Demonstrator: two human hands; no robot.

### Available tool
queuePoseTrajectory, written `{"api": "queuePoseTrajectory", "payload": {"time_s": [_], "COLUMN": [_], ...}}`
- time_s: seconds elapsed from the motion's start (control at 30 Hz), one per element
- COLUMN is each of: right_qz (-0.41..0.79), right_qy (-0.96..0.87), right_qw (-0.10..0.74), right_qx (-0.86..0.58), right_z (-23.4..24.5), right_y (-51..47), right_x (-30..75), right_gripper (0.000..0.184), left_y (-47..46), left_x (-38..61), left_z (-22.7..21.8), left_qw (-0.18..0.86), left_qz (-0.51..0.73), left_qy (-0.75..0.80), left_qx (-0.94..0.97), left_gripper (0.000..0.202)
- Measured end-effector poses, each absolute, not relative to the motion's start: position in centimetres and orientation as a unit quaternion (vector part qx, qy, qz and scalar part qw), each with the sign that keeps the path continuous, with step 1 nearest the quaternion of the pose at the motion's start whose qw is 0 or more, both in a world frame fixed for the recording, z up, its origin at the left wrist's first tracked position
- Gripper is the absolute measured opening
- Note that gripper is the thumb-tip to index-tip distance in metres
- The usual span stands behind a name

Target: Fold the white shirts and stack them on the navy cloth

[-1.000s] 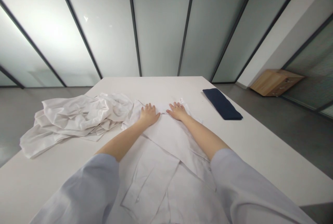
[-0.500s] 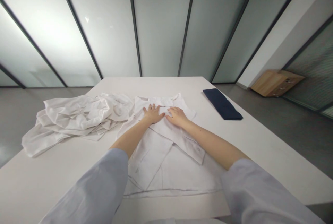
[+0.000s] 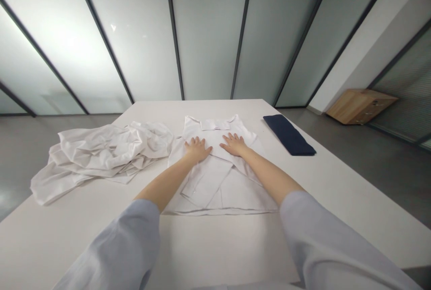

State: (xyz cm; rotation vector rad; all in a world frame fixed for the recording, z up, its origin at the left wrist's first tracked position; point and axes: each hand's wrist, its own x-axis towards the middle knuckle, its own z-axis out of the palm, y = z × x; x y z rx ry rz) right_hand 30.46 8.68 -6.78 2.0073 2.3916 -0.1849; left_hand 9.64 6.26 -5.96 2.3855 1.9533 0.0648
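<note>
A white shirt (image 3: pixel 218 186) lies flat on the white table (image 3: pixel 336 191), collar at the far end and both sleeves folded in over the body. My left hand (image 3: pixel 196 149) rests palm down on the shirt's upper left, fingers spread. My right hand (image 3: pixel 235 143) lies flat on the upper right, fingers spread too. Neither hand holds anything; both press on the cloth just below the collar.
A crumpled heap of white garments (image 3: pixel 101 155) sits on the table to the left, touching the shirt's shoulder. A folded dark navy cloth (image 3: pixel 289 135) lies at the far right. Beyond the table stand frosted glass walls and a wooden cabinet (image 3: pixel 362 106).
The shirt has slid away from me toward the far end of the table, its hem and collar now in view. Both hands stayed flat on it and moved slightly apart.
</note>
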Motion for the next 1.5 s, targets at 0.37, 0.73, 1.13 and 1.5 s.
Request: {"api": "queuePoseTrajectory", "payload": {"time_s": [0.37,0.73,1.13,1.5], "right_qz": [-0.001,-0.028,-0.020,0.009], "right_qy": [0.771,0.776,0.776,0.796], "right_qw": [-0.038,-0.010,-0.026,-0.070], "right_qx": [0.636,0.630,0.630,0.602], "right_z": [-5.5,-7.4,-6.2,-5.2], "right_y": [7.7,0.5,-0.1,-0.9], "right_x": [29.4,32.3,32.1,31.6], "right_gripper": [0.063,0.072,0.063,0.035], "left_y": [8.5,4.4,2.4,1.7], "left_x": [8.1,6.0,2.7,3.6], "left_z": [-6.5,-5.8,-5.7,-4.2], "left_qw": [0.016,0.043,0.020,-0.036], "left_qz": [0.040,0.004,0.106,0.055], "left_qy": [0.626,0.500,0.515,0.559], "left_qx": [0.778,0.865,0.850,0.826], "left_gripper": [0.068,0.065,0.044,0.034]}}
